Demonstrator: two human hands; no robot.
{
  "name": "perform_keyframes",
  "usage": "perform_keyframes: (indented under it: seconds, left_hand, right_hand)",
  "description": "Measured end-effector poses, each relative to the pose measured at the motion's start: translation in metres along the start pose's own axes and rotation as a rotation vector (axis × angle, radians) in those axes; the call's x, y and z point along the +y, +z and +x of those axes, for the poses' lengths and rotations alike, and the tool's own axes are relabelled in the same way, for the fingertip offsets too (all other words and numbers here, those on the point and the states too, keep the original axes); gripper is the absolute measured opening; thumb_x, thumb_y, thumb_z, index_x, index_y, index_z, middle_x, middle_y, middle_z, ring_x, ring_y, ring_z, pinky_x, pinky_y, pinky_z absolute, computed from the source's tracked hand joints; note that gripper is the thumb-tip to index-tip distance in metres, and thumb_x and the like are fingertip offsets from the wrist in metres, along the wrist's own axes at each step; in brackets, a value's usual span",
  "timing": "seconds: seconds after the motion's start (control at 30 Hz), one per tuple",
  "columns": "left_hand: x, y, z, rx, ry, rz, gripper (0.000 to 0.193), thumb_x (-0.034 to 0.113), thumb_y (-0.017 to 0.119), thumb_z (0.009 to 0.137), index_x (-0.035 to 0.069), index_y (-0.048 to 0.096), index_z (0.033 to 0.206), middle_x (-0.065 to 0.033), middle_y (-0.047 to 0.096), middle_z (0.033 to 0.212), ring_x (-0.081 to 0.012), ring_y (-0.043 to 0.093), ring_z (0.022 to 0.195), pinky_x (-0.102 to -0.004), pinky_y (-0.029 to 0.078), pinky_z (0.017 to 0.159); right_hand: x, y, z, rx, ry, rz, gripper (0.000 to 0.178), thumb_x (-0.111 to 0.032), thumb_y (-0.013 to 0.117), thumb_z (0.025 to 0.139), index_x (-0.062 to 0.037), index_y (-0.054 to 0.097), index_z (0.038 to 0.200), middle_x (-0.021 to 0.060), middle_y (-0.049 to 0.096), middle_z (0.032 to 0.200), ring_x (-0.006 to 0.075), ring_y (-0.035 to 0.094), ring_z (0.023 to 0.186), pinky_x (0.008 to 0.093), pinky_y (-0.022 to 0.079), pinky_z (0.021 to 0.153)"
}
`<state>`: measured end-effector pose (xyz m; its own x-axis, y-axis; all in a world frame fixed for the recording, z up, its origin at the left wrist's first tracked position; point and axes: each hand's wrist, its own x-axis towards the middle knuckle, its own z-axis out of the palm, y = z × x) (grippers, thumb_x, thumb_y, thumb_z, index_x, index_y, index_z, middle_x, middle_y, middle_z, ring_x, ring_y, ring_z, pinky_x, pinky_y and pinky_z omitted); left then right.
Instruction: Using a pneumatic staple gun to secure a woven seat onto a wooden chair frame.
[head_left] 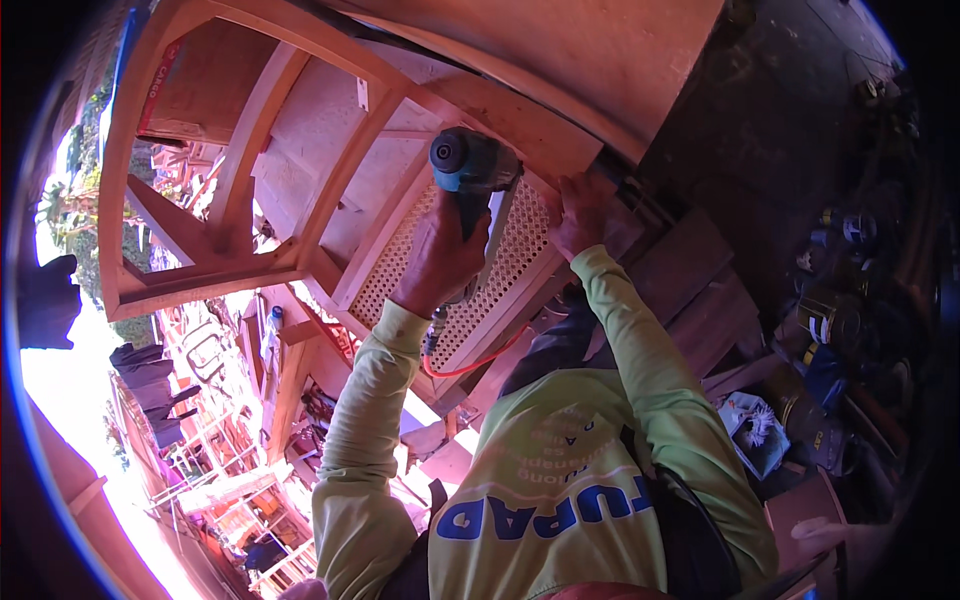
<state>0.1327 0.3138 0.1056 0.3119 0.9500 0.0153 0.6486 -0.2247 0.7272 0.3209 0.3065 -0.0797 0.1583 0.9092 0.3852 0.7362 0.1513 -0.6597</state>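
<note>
My left hand (438,255) is wrapped round the grip of a teal and black air nailer (482,168). The nailer's nose end rests near or against the rail of a wooden chair frame (340,190); exact contact is hidden. An orange-red air hose (475,370) trails from the fitting below the grip. Beneath the tool lies a woven cane panel (518,245), set within wooden rails. At the panel's far right corner, my right hand (580,212) grips the frame's edge with curled fingers. The frame has curved legs and slats reaching up to the left.
A large plywood sheet (600,60) stands behind the frame. Cans and jars (830,320) crowd the dark right side, near a light-blue container (755,435). Wooden boards (690,260) lie beside my right arm. More wooden frames (260,530) are piled at the lower left, in bright light.
</note>
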Motion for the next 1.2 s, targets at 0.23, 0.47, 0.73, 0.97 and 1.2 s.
perform_keyframes:
  seconds: [0.23, 0.47, 0.73, 0.97, 1.2]
  left_hand:
    - [-0.003, -0.004, -0.02, 0.092, -0.045, -0.067, 0.044, 0.011, 0.069, 0.094, 0.001, 0.048, 0.131, -0.0214, 0.068, 0.081, -0.0391, 0.068, 0.07, -0.0489, 0.05, 0.061]
    - [0.014, -0.04, -0.103, 0.356, -0.379, -0.625, 0.028, 0.011, 0.065, 0.102, 0.002, 0.052, 0.126, -0.0107, 0.071, 0.11, -0.0121, 0.061, 0.056, -0.0261, 0.049, 0.049]
    - [0.005, -0.064, -0.193, 0.577, -0.556, -0.614, 0.03, 0.014, 0.065, 0.103, 0.002, 0.051, 0.127, -0.0131, 0.072, 0.116, -0.0125, 0.061, 0.057, -0.0275, 0.051, 0.049]
    - [0.029, -0.086, -0.228, 0.685, -0.782, -0.396, 0.021, 0.016, 0.069, 0.102, 0.003, 0.06, 0.116, -0.0024, 0.062, 0.077, -0.0109, 0.06, 0.058, -0.0279, 0.049, 0.051]
    - [0.052, -0.099, -0.275, 0.845, -0.773, -0.365, 0.02, 0.012, 0.068, 0.102, 0.003, 0.053, 0.112, -0.0032, 0.061, 0.077, -0.012, 0.06, 0.055, -0.0274, 0.049, 0.048]
  right_hand:
    - [0.01, 0.007, 0.001, -0.005, -0.072, 0.006, 0.033, -0.03, 0.07, 0.09, -0.0031, 0.06, 0.106, 0.0193, 0.054, 0.104, 0.0421, 0.054, 0.1, 0.0548, 0.045, 0.084]
    - [0.03, -0.001, 0.007, -0.086, -0.064, 0.213, 0.042, -0.032, 0.072, 0.091, 0.0021, 0.068, 0.116, 0.0207, 0.065, 0.114, 0.0417, 0.062, 0.108, 0.0491, 0.05, 0.093]
    - [0.071, -0.04, 0.022, -0.427, 0.279, 0.604, 0.033, -0.026, 0.068, 0.099, 0.0021, 0.071, 0.117, 0.0151, 0.072, 0.091, 0.0305, 0.072, 0.082, 0.0379, 0.056, 0.083]
    - [-0.02, -0.087, 0.001, -0.474, -0.563, 0.237, 0.05, -0.021, 0.08, 0.085, -0.0024, 0.063, 0.128, 0.0161, 0.06, 0.126, 0.0358, 0.059, 0.116, 0.0457, 0.049, 0.1]
    - [-0.081, -0.059, -0.039, -0.726, -0.867, 0.317, 0.067, -0.026, 0.084, 0.078, -0.0023, 0.058, 0.134, 0.0173, 0.057, 0.13, 0.0392, 0.055, 0.122, 0.0521, 0.045, 0.107]
